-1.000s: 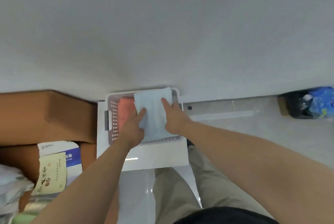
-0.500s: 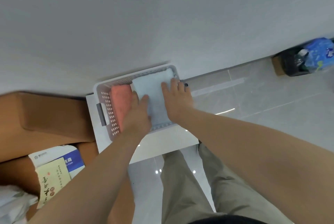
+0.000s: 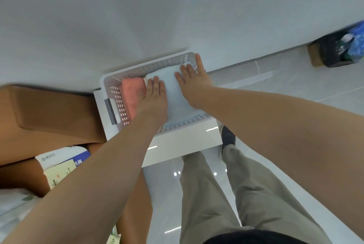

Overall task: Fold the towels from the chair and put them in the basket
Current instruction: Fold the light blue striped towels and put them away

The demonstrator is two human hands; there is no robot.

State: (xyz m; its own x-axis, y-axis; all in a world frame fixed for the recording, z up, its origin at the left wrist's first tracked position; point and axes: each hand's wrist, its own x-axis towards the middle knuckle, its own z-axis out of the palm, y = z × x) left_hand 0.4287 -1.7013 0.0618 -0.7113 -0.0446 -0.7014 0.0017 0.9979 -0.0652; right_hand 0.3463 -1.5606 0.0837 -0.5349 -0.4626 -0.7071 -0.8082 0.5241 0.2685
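Lower now, left hand (image 3: 155, 99) and right hand (image 3: 194, 84), fingers straight and together, are pressing the folded white towel (image 3: 173, 96) into the perforated white plastic basket (image 3: 149, 67), right of the folded pink towel (image 3: 131, 94); placement is looking done.

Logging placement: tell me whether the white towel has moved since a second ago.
Yes. The white towel has sunk into the basket: earlier its far edge overlapped the far rim; now it lies below that rim.

One head-worn wide-angle camera looks steeply down, near above the basket (image 3: 149, 68) by the wall (image 3: 177, 7).
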